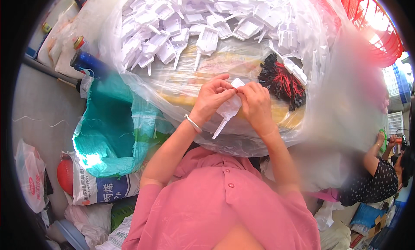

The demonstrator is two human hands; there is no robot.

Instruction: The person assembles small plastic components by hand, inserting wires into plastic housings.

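Between my two hands is a white plastic part (pixel 230 108), shaped like a flat paddle with a narrow stem that points down toward me. My left hand (pixel 212 96), with a silver bangle on the wrist, pinches it from the left. From the right, my right hand (pixel 258 105) closes on its upper edge, and the fingertips of both hands meet there. A tiny dark reddish bit shows between the fingertips, too small to name. Just right of my right hand lies a bundle of short black and red wires (pixel 288 83). Many similar white parts (pixel 207 40) are heaped beyond my hands.
Clear plastic sheeting (pixel 160 92) covers the work surface. An open teal woven bag (pixel 106 124) hangs at left, near a dark blue cylinder (pixel 88 63) and a printed sack (pixel 106 187). A red plastic basket (pixel 374 23) stands far right. Another person (pixel 371 176) works at right.
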